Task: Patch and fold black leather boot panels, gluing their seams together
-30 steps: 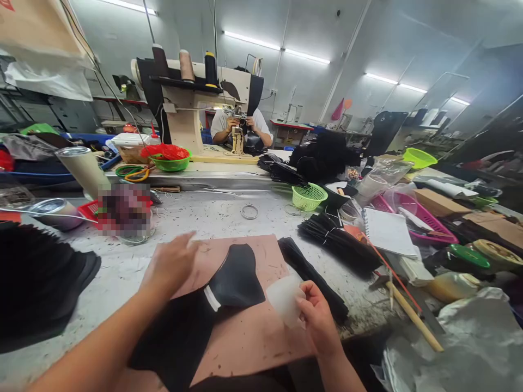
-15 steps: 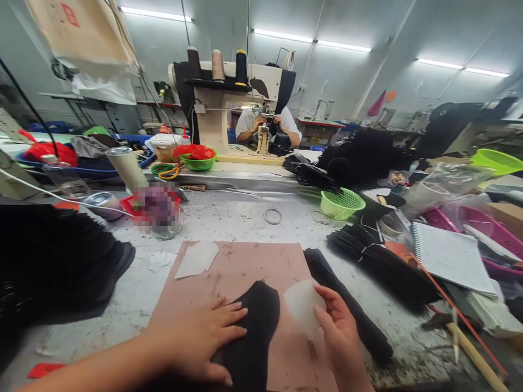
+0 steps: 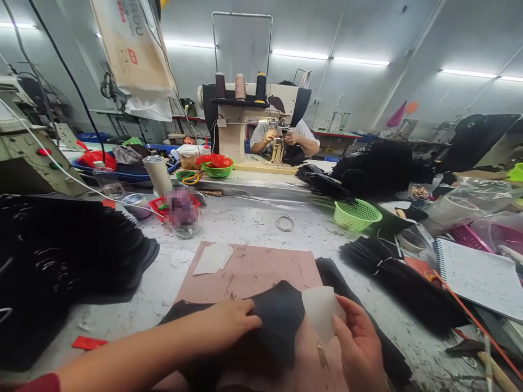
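Panel of black material [image 3: 281,321] is lying at lower centre of the frame, over a pink board [image 3: 265,267]. Left hand [image 3: 229,321] is touching the panel; whether its fingers are pinching or only pressing cannot be told. Right hand [image 3: 362,337], lower right of centre, is pinching a white cut piece [image 3: 321,310] between thumb and fingers, just beside the panel's right edge. Second white piece [image 3: 212,258] is lying at the board's upper left. Tied black bundle [image 3: 400,283] is lying at right of the frame.
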Available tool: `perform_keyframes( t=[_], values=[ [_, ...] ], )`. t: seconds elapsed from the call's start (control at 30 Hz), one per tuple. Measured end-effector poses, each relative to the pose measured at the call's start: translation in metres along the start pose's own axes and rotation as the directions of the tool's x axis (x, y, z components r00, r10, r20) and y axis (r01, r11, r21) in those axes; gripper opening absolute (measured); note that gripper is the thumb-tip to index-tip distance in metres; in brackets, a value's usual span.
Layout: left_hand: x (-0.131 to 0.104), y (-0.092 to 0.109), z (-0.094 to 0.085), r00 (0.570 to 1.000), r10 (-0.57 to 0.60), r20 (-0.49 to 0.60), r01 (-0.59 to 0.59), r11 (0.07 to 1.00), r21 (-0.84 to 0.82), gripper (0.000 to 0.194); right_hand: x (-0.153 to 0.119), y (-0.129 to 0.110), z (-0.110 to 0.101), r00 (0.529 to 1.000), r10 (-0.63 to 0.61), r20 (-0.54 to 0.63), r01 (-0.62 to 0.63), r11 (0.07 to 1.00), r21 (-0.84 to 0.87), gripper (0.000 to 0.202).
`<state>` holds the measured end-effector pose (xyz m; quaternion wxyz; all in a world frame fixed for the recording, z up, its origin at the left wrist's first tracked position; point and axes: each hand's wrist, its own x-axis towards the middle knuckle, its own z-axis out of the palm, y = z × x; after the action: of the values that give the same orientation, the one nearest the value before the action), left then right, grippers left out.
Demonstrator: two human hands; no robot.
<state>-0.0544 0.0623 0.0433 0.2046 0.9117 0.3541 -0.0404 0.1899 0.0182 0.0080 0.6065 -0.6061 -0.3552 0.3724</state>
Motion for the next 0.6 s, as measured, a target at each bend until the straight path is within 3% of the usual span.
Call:
perform_keyframes(
  t=[0.1, 0.2, 0.33, 0.4, 0.5, 0.6],
  values=[
    [-0.011, -0.001, 0.001, 0.993, -0.111, 0.034, 0.113, 0.992, -0.054, 0.047, -0.001, 0.003, -0.007, 0.998, 0.048, -0.042, -0.047, 0.999, 0.024, 0.044],
    [-0.02, 0.005, 0.015, 0.962, -0.273, -0.004, 0.27, 0.954, -0.131, 0.069, -0.003, 0.003, -0.009, 0.997, 0.052, -0.061, -0.051, 0.998, 0.029, 0.045],
    [-0.025, 0.005, 0.03, 0.956, -0.283, -0.078, 0.264, 0.945, -0.193, 0.08, -0.005, 0.002, -0.007, 0.998, 0.049, -0.047, -0.048, 0.998, 0.028, 0.044],
    [-0.025, 0.0, 0.028, 0.966, -0.227, -0.12, 0.206, 0.964, -0.169, 0.072, -0.006, 0.002, -0.005, 0.999, 0.045, -0.03, -0.044, 0.999, 0.031, 0.043],
    [-0.027, -0.005, 0.019, 0.98, -0.124, -0.158, 0.109, 0.989, -0.098, 0.045, -0.008, 0.004, -0.004, 1.0, 0.021, -0.002, -0.02, 0.999, 0.036, 0.04],
    [-0.034, -0.002, 0.007, 0.991, -0.118, -0.057, 0.115, 0.992, -0.052, 0.021, -0.009, 0.006, -0.004, 1.0, -0.005, -0.004, 0.005, 0.999, 0.037, 0.037]
  ],
)
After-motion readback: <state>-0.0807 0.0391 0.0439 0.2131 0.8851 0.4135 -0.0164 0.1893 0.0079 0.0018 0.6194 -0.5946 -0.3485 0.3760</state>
